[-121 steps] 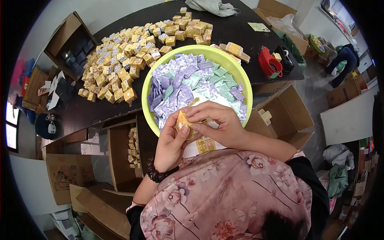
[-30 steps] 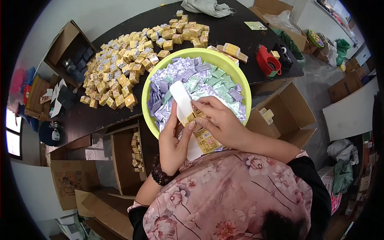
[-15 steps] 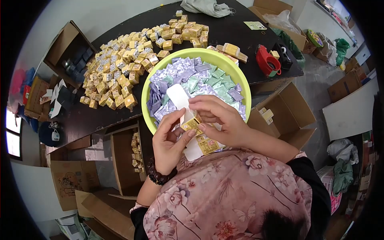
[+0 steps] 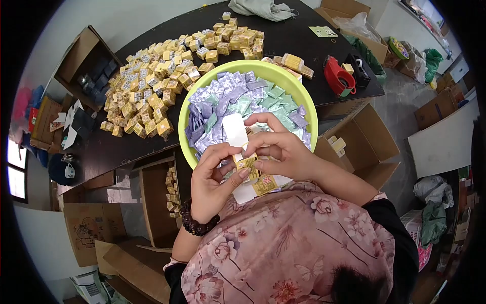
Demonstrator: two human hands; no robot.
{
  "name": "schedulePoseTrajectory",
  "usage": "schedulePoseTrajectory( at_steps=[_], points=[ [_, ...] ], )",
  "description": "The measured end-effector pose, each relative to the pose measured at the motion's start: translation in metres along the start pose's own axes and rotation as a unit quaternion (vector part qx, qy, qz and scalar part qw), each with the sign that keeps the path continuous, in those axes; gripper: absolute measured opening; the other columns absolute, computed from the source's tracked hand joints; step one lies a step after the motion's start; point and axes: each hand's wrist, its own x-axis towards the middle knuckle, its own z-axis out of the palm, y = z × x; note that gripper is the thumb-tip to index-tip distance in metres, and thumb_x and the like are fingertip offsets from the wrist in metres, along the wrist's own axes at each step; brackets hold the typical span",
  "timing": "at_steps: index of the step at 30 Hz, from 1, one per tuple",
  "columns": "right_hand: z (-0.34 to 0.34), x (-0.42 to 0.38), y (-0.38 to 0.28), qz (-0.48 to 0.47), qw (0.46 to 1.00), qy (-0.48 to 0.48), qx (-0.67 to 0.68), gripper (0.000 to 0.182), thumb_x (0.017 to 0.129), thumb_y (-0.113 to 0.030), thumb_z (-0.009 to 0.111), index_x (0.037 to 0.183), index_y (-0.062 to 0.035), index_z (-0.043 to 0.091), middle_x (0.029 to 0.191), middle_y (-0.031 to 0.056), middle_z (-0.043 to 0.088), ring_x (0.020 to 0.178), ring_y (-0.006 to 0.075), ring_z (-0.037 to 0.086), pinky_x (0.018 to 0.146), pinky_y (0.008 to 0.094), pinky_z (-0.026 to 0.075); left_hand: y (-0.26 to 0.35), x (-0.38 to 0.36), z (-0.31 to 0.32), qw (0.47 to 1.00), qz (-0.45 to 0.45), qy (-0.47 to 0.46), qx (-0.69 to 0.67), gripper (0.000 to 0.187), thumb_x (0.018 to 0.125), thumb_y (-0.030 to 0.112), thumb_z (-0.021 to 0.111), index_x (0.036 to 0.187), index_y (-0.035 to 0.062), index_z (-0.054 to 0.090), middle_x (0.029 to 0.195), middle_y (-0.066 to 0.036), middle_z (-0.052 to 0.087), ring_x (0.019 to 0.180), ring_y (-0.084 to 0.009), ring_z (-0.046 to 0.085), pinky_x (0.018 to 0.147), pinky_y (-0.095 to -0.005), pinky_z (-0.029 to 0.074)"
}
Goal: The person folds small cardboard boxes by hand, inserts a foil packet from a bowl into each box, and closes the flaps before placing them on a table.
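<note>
Over a lime-green basin (image 4: 310, 109) of purple and green sachets (image 4: 238, 93), both my hands work on a small yellow carton (image 4: 246, 163) with its white end flap standing up. My left hand (image 4: 215, 175) grips the carton's left side between thumb and fingers. From the other side, my right hand (image 4: 283, 152) pinches it near the opening, fingers bent over the flap's base. Another yellow carton (image 4: 264, 185), its white flap out to the left, lies just below, by my apron. My fingers hide part of the carton being held.
A heap of closed yellow boxes (image 4: 147, 96) covers the left of the black table (image 4: 298, 40). A red tape dispenser (image 4: 338, 78) stands at the right. Open cardboard boxes (image 4: 372, 139) flank me on the floor; the narrow left one (image 4: 157, 202) holds several yellow boxes.
The carton has turned slightly more upright, its flap shifting right and down. My right hand's fingers have bent in closer to the opening, and my left fingers have moved slightly toward them.
</note>
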Motion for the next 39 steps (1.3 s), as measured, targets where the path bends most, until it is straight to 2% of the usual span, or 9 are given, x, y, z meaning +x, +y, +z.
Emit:
schedulePoseTrajectory(
  at_steps=[3,7,15,19,27,30,34,36,39],
  points=[
    [0.001,0.001,0.005,0.038,0.997,0.007,0.06,0.016,0.084,0.007,0.061,0.098,-0.0012,0.061,0.109,0.0068,0.051,0.108,0.0142,0.056,0.095,0.0301,0.049,-0.002,0.0,0.001,1.0,0.003,0.014,-0.002,0.038,0.081,-0.008,0.069,0.117,-0.0017,0.058,0.122,-0.009,0.048,0.111,-0.0152,0.056,0.096,-0.0286,0.05],
    [0.0,0.002,0.009,-0.024,0.999,-0.008,-0.032,0.021,0.084,0.009,0.061,0.103,0.0007,0.057,0.115,0.0103,0.052,0.119,0.0187,0.051,0.1,0.0314,0.046,-0.002,0.001,0.005,0.999,0.006,0.04,0.003,0.033,0.082,-0.009,0.068,0.112,-0.002,0.057,0.126,-0.011,0.049,0.113,-0.0167,0.056,0.095,-0.0285,0.05],
    [0.005,0.006,0.008,0.036,0.995,0.027,0.092,0.018,0.086,0.005,0.064,0.103,0.0015,0.057,0.113,0.011,0.057,0.106,0.0132,0.057,0.092,0.0283,0.049,-0.005,0.0,0.008,0.999,-0.006,0.053,-0.003,0.042,0.082,-0.01,0.066,0.115,0.0024,0.043,0.126,-0.014,0.055,0.116,-0.0166,0.055,0.098,-0.031,0.048],
    [-0.001,0.005,0.01,0.059,0.996,0.063,0.035,0.016,0.085,0.007,0.064,0.1,0.003,0.06,0.109,0.0099,0.058,0.101,0.012,0.059,0.088,0.0269,0.05,-0.002,0.0,0.01,0.999,-0.006,0.038,-0.016,0.042,0.082,-0.01,0.067,0.115,0.0026,0.043,0.128,-0.015,0.054,0.119,-0.0183,0.054,0.1,-0.0318,0.047],
    [0.007,-0.001,0.008,-0.088,0.987,0.068,-0.113,0.011,0.087,0.007,0.061,0.097,0.0019,0.062,0.104,0.01,0.058,0.096,0.014,0.06,0.081,0.0246,0.052,0.004,0.002,0.006,1.0,-0.018,0.014,-0.004,0.038,0.084,-0.01,0.063,0.117,0.0004,0.047,0.128,-0.015,0.054,0.12,-0.0195,0.053,0.1,-0.0323,0.048],
    [0.01,-0.001,0.012,-0.031,0.995,0.096,0.01,0.012,0.087,0.008,0.06,0.098,0.0021,0.062,0.105,0.0103,0.058,0.098,0.0142,0.06,0.081,0.0249,0.052,0.007,0.002,0.009,0.998,-0.05,0.016,0.023,0.036,0.084,-0.01,0.063,0.115,-0.0001,0.049,0.128,-0.015,0.055,0.12,-0.0195,0.054,0.1,-0.0322,0.048],
    [0.005,-0.002,0.013,-0.052,0.995,0.084,-0.017,0.013,0.087,0.007,0.061,0.099,0.002,0.062,0.107,0.0103,0.057,0.099,0.0146,0.059,0.08,0.0247,0.051,-0.001,0.0,0.007,0.999,-0.037,0.012,-0.01,0.038,0.084,-0.01,0.064,0.117,0.0003,0.048,0.128,-0.014,0.055,0.12,-0.0194,0.053,0.1,-0.0322,0.048],
    [0.002,-0.002,0.002,-0.129,0.964,0.025,-0.232,0.013,0.087,0.007,0.061,0.099,0.0017,0.063,0.108,0.0103,0.057,0.099,0.0149,0.059,0.08,0.0242,0.051,-0.002,-0.001,0.005,0.999,-0.036,0.011,-0.034,0.038,0.084,-0.009,0.064,0.118,0.0006,0.048,0.128,-0.014,0.055,0.12,-0.0195,0.054,0.1,-0.0328,0.048],
    [0.002,-0.002,0.008,-0.158,0.961,0.037,-0.223,0.013,0.086,0.007,0.062,0.098,0.0016,0.064,0.108,0.0102,0.057,0.099,0.015,0.059,0.08,0.0234,0.051,0.005,0.0,0.007,0.999,-0.037,0.013,-0.019,0.037,0.084,-0.01,0.064,0.116,0.0003,0.049,0.129,-0.015,0.055,0.119,-0.0193,0.054,0.101,-0.0335,0.048]
  ],
)
